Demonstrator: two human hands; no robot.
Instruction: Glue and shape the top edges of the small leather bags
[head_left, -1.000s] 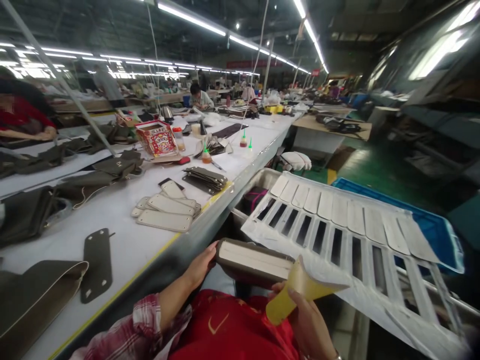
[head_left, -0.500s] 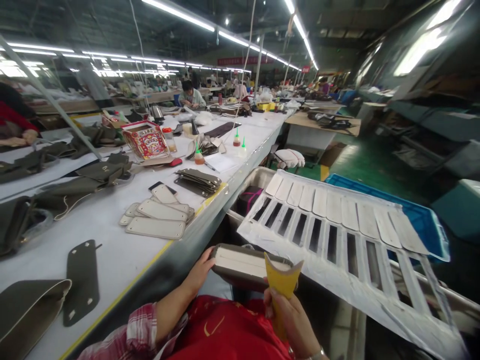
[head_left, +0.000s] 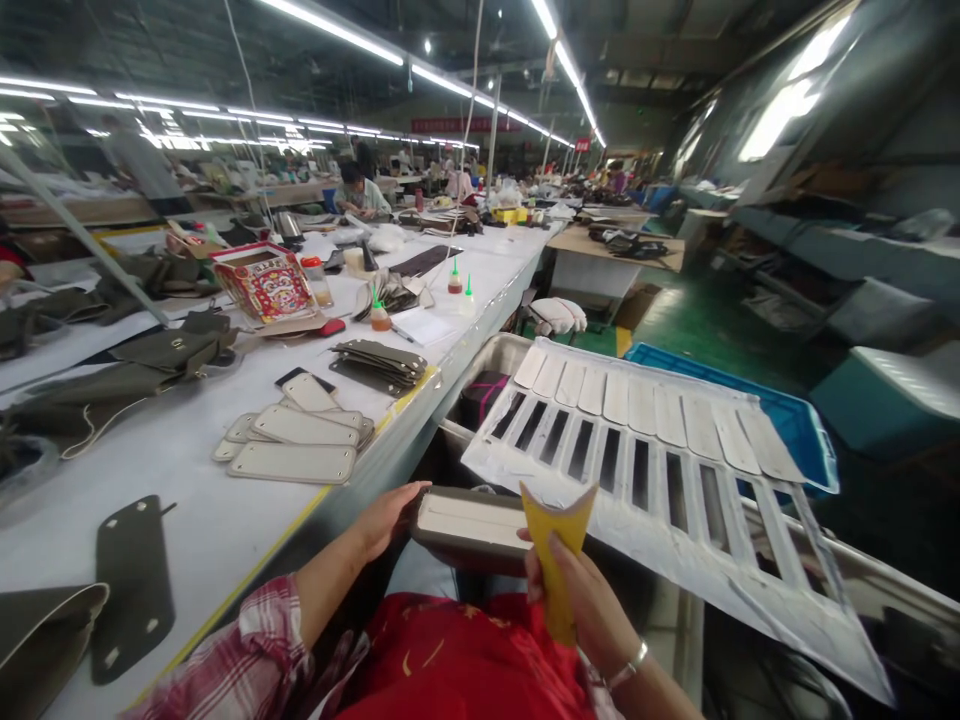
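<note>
In front of my lap is a dark grey, box-shaped piece (head_left: 472,560) with a pale cream panel facing up. My left hand (head_left: 386,520) is against its left end, the forefinger stretched along the corner; the other fingers are partly hidden. My right hand (head_left: 574,585) is closed around a yellow notched strip (head_left: 559,530), which stands upright and covers the right end of the dark piece. The strip's top is concave between two points. Whether it touches the panel I cannot tell.
Left, a white table (head_left: 225,530) bears light grey strips (head_left: 292,460), a dark stack (head_left: 382,365), green-tipped bottles (head_left: 380,315) and a red box (head_left: 266,285). To the right, a slotted white rack (head_left: 615,430) holding pale strips lies across a bin, before a blue crate (head_left: 817,440).
The view has turned slightly right, so the surroundings sit further left. My left hand has moved slightly along the dark piece's end, its forefinger straighter. The right hand still holds the yellow strip.
</note>
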